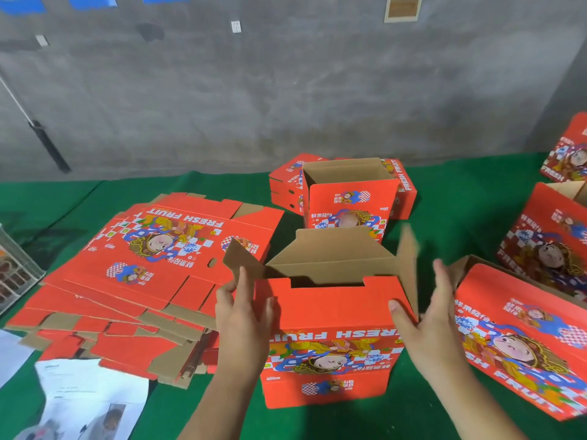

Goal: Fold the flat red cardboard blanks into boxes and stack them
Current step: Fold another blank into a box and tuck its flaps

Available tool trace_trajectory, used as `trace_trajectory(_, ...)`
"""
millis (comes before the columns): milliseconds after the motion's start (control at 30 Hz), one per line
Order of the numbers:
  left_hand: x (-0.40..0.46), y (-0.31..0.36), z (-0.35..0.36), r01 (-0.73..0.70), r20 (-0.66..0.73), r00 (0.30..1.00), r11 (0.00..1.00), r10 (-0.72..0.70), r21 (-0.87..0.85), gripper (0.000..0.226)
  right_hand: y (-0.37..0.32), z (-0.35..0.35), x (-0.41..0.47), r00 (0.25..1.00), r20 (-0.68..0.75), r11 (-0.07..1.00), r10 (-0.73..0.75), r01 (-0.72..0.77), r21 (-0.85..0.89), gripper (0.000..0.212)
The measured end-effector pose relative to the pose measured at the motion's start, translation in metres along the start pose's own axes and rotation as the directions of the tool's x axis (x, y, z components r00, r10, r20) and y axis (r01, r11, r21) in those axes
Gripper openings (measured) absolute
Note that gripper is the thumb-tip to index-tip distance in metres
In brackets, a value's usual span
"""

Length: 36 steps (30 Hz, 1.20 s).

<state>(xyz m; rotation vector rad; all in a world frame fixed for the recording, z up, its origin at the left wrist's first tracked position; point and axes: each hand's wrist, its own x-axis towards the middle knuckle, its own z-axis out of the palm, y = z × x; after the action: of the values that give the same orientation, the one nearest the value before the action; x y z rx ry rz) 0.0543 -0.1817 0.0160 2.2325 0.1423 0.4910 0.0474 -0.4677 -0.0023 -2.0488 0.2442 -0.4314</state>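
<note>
Grey concrete wall (286, 90) rises behind my green worktop (460, 198), which carries everything I am handling. Near the front edge, in the middle, stands the half-folded box (330, 354), red side toward me with its printing upside down, and its brown top flaps open. My left hand (243, 315) rests against the box's left side, the fingers straight and pointing up along the left flap (241, 260), the thumb out to the left; it presses on the cardboard and does not curl round it. My right hand (427, 315) is spread wide at the box's right side, thumb touching the corner below the upright right flap (408, 268), the fingers straight and blurred; whether they touch the flap I cannot tell. Toward the left edge lies the pile of flat blanks (152, 281), fanned out, red faces up with brown tabs showing. Behind my box stands a finished box (349, 201), open at the top, with other red boxes (287, 185) just behind it near the back edge. Along the right edge lie more folded boxes (521, 338), one just beside my right hand. Printed papers (89, 401) lie at the front left corner, and a wire basket (16, 268) sits at the left edge.
</note>
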Motion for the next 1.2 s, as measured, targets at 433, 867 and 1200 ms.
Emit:
trace_trajectory(433, 0.014, -0.014, 0.002, -0.404, 0.175, 0.911, 0.893, 0.374, 0.196, 0.050, 0.015, 0.011, -0.007, 0.940, 0.165, 0.935, -0.300, 0.324, -0.146, 0.071)
trace_trajectory(867, 0.068, 0.025, 0.041, -0.150, 0.158, 0.973, 0.982, 0.167, -0.116, 0.061, 0.006, 0.005, 0.003, 0.949, 0.153, 0.890, -0.276, 0.312, -0.333, 0.050)
trace_trajectory(1200, 0.058, 0.015, 0.042, -0.006, 0.311, 0.947, 0.965, -0.079, 0.264, 0.077, -0.017, 0.031, 0.047, 0.943, 0.296, 0.868, 0.151, 0.017, -0.496, 0.112)
